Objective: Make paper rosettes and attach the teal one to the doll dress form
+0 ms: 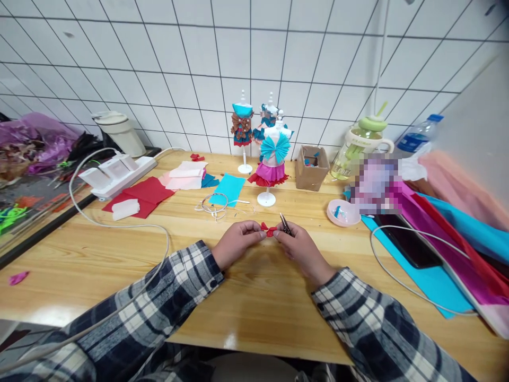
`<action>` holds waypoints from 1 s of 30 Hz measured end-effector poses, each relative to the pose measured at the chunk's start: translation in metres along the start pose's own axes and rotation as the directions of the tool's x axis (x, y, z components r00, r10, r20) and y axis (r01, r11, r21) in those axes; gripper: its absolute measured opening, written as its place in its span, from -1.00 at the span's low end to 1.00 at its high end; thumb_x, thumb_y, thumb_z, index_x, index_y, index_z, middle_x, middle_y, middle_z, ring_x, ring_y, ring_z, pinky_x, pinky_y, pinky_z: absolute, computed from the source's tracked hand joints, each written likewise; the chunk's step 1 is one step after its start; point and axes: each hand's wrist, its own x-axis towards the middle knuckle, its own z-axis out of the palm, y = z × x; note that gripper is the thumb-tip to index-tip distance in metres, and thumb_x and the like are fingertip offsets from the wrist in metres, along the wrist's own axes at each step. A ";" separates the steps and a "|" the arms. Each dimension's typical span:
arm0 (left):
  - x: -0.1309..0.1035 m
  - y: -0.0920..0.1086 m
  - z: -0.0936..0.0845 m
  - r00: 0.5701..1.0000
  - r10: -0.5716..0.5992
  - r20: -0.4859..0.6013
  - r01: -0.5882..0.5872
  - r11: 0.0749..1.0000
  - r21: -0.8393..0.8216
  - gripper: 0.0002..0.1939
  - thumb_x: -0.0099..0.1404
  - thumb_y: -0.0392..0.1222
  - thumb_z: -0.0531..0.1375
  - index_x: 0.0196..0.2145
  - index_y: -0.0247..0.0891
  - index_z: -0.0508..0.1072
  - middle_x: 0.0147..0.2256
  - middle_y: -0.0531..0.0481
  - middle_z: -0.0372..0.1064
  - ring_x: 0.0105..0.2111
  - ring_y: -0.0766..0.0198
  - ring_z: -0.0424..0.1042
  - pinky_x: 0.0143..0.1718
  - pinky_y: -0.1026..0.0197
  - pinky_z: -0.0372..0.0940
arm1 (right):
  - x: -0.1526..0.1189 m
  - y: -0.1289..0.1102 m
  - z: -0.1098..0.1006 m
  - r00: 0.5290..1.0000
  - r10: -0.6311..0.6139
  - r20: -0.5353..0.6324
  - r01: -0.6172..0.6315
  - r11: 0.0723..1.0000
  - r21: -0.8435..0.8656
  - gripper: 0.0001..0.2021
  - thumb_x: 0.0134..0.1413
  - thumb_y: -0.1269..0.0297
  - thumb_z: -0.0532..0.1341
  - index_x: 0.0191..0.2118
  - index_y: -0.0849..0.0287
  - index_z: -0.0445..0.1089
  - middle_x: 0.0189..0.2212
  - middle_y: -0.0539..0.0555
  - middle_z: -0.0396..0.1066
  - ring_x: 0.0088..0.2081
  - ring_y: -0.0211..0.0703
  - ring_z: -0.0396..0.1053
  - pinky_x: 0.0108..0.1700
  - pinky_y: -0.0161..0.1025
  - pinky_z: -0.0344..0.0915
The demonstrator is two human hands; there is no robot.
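Observation:
Over the wooden table, my left hand [239, 240] pinches one end of a small crumpled piece of red crepe paper [271, 232]. The thumb and finger of my right hand [299, 248] grip its other end. Tucked in the same right hand is a small dark pointed tool [285, 225], its tip upward; the fingers hide its lower part, so I cannot tell its exact kind. Just beyond my hands stands a small white dress-form stand [267, 198] wearing a blue pleated paper bow [275, 147] and a pink skirt with a red hem [269, 173].
Two more dressed forms [243, 127] stand behind. A cardboard box [312, 172], pink bowl [342, 214] and bottle [360, 148] are to the right, with paper rolls and a phone [409, 244]. Wire loops [214, 202], paper sheets [139, 196] and a power strip [119, 175] lie left; a cable crosses my left sleeve.

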 end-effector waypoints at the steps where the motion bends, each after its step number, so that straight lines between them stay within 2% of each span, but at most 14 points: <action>1: -0.001 0.001 0.000 1.000 0.006 -0.001 -0.006 1.000 -0.011 -0.68 0.06 0.01 0.33 -0.39 -0.32 0.43 -0.43 0.06 0.34 -0.41 0.33 0.25 -0.34 0.27 0.16 | 0.000 0.000 0.000 1.000 0.002 0.005 -0.002 1.000 0.000 -0.84 -0.02 0.19 0.25 -0.40 0.15 0.30 -0.64 -0.17 0.12 -0.65 -0.40 -0.05 -0.58 -0.36 -0.06; 5: -0.001 0.004 0.002 0.998 0.023 0.063 -0.022 1.000 -0.013 -0.65 0.10 0.06 0.30 -0.35 -0.31 0.43 -0.42 0.07 0.33 -0.42 0.34 0.26 -0.35 0.27 0.16 | 0.000 0.003 0.001 1.000 0.000 0.028 0.001 1.000 -0.022 -0.86 0.00 0.21 0.22 -0.40 0.15 0.30 -0.58 -0.13 0.23 -0.63 -0.38 -0.01 -0.56 -0.35 -0.05; 9: 0.000 0.002 0.002 0.996 -0.017 0.091 0.009 0.996 0.085 -0.62 0.06 0.08 0.33 -0.46 -0.32 0.40 -0.52 0.11 0.25 -0.49 0.37 0.19 -0.42 0.29 0.08 | 0.000 0.004 0.002 0.997 -0.017 0.072 0.022 0.997 -0.067 -0.89 0.00 0.23 0.21 -0.40 0.15 0.32 -0.60 -0.14 0.19 -0.62 -0.37 0.00 -0.54 -0.35 -0.03; 12: 0.001 0.000 0.002 0.993 -0.040 0.111 0.027 0.993 0.116 -0.60 0.05 0.10 0.33 -0.48 -0.32 0.39 -0.55 0.13 0.21 -0.51 0.38 0.15 -0.45 0.29 0.03 | 0.000 0.003 0.001 0.998 -0.023 0.063 0.028 0.995 -0.091 -0.89 0.01 0.25 0.19 -0.43 0.15 0.33 -0.60 -0.13 0.19 -0.59 -0.35 0.05 -0.51 -0.34 0.02; 18: 0.001 -0.002 -0.001 0.992 -0.014 0.124 -0.010 0.981 0.193 -0.59 0.05 0.13 0.30 -0.50 -0.31 0.36 -0.55 0.12 0.17 -0.49 0.37 0.13 -0.42 0.28 0.04 | 0.000 0.001 0.001 0.983 -0.160 0.086 0.174 0.968 -0.180 -0.85 -0.02 0.24 0.24 -0.32 0.19 0.43 -0.39 0.01 0.43 -0.33 -0.18 0.33 -0.24 -0.26 0.21; 23: 0.001 -0.010 -0.002 0.982 -0.015 0.188 -0.033 0.967 0.252 -0.63 0.05 0.07 0.29 -0.52 -0.28 0.31 -0.55 0.13 0.15 -0.50 0.37 0.09 -0.45 0.27 0.03 | 0.002 0.006 0.006 0.980 -0.187 0.070 0.199 0.945 -0.258 -0.82 0.03 0.17 0.22 -0.45 0.17 0.36 -0.51 0.00 0.36 -0.41 -0.17 0.29 -0.32 -0.25 0.19; 26: 0.001 -0.012 -0.002 0.984 -0.015 0.179 -0.043 0.947 0.319 -0.67 0.04 0.02 0.28 -0.53 -0.28 0.30 -0.56 0.13 0.13 -0.50 0.37 0.07 -0.46 0.27 0.01 | 0.002 0.006 0.008 0.975 -0.206 0.078 0.220 0.930 -0.295 -0.83 0.04 0.17 0.22 -0.42 0.16 0.38 -0.49 0.01 0.38 -0.40 -0.15 0.31 -0.32 -0.23 0.20; 30: -0.002 -0.009 0.001 0.984 -0.024 0.178 -0.025 0.964 0.265 -0.61 -0.01 0.08 0.31 -0.55 -0.26 0.28 -0.57 0.15 0.09 -0.51 0.37 0.05 -0.47 0.27 -0.01 | 0.000 0.005 0.008 0.978 -0.192 0.077 0.205 0.947 -0.248 -0.80 0.03 0.13 0.25 -0.33 0.16 0.44 -0.43 0.07 0.47 -0.34 -0.07 0.40 -0.25 -0.18 0.26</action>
